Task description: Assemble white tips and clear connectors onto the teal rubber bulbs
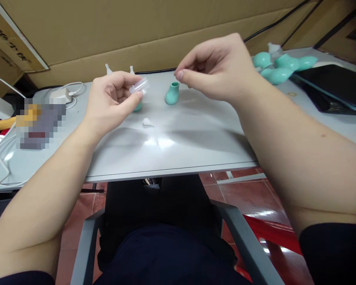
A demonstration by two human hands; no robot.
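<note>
My left hand (114, 101) is closed around a clear plastic tube-like piece (140, 86), held between thumb and fingers above the table. Just right of it, a small teal rubber bulb (172, 95) stands on the table with its open neck upward. Over that neck hovers my right hand (209, 69), thumb and forefinger pinched together; whatever they may hold is too small to make out. A small white pointed piece (147, 122) lies in front of the bulb. Behind my left hand, two white nozzle tips (108, 69) stick up, and some teal (138, 107) shows below its thumb.
Several teal bulbs (280, 67) lie in a cluster at the back right, beside a black phone-like slab (335, 85). White cables and a charger (61, 95) occupy the left side, near a blurred-out patch (43, 126). Cardboard (130, 31) walls the table's back.
</note>
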